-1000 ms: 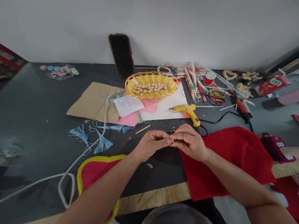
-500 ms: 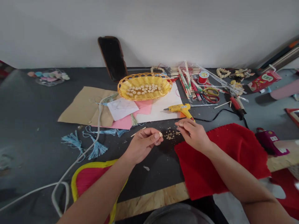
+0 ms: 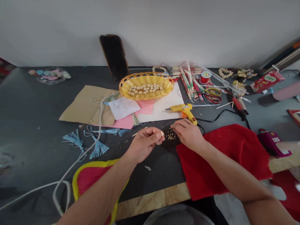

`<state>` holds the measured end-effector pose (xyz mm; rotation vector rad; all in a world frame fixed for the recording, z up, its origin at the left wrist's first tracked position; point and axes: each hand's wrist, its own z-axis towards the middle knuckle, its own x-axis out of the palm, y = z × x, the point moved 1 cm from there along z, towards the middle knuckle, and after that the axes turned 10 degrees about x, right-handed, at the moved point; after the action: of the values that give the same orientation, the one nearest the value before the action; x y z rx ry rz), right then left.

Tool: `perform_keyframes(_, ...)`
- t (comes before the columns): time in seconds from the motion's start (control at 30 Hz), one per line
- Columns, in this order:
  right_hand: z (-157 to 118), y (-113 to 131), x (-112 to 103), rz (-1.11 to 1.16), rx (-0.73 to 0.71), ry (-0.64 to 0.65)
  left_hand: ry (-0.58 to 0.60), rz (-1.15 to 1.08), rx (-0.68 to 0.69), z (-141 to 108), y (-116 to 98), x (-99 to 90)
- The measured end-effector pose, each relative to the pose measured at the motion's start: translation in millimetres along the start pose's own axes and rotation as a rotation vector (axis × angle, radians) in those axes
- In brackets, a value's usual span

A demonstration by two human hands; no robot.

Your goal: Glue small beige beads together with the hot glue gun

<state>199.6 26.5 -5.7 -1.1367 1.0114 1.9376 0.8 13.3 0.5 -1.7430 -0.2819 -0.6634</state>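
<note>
My left hand [image 3: 147,142] pinches a small cream flower-like piece [image 3: 162,133] between thumb and forefinger. Across from it, my right hand [image 3: 187,132] reaches down at a scatter of tiny pale wooden discs [image 3: 172,136]. Its fingers are drawn together at the edge of the discs, and whatever they may grip is too small to make out. Just behind that hand lies a yellow glue gun [image 3: 182,109], nozzle pointing left. A yellow woven basket [image 3: 147,95] farther back holds several small cream flower shapes [image 3: 145,89].
Red cloth [image 3: 225,159] lies under my right forearm. Blue tassels [image 3: 99,149] and a white cable [image 3: 77,162] are at left. Brown paper [image 3: 86,104] and a propped phone [image 3: 114,57] stand behind. Scissors [image 3: 214,95], thread [image 3: 205,77] and pliers [image 3: 239,106] lie at right.
My right hand has moved left and slightly down to the discs, uncovering more of the glue gun's handle. My left hand keeps its pinch on the flower-like piece. The view has shifted slightly.
</note>
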Motion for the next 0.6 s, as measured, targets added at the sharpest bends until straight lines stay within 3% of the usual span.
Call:
perform_keyframes(0.3, -4.7, 7.6, -1.2, 0.127, -0.096, 0.061, -0.004, 0.009, 0.01, -0.1, 0.5, -0.5)
perform_keyframes(0.6, -6.6, 7.3, -3.9, 0.072, -0.066, 0.122, 0.013, 0.014, 0.013, -0.1, 2.5, -3.3)
